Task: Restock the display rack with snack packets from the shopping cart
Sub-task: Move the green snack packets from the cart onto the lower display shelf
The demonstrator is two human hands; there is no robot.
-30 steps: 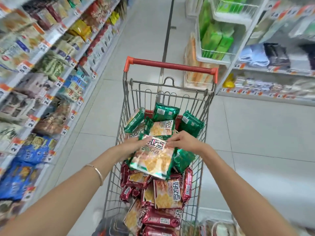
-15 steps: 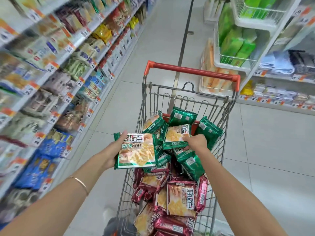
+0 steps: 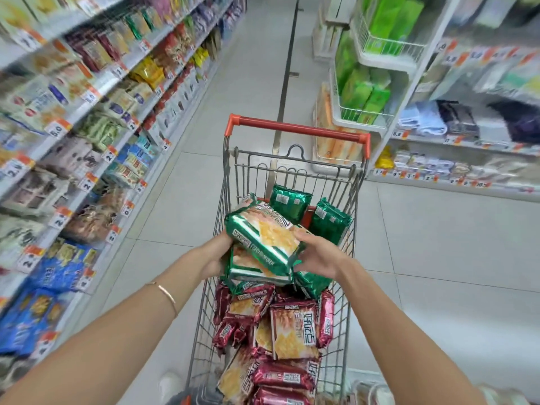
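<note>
The display rack is lining the aisle's left side. The left hand is holding the left edge of two stacked green packets above the shopping cart, its fingers mostly hidden behind them. The right hand is curling its fingers round their right edge. Red packets are lying in the cart below.

I see L hand & R hand holding a stack of green snack pkts over the cart; red pkts lie below, display rack at left.
</note>
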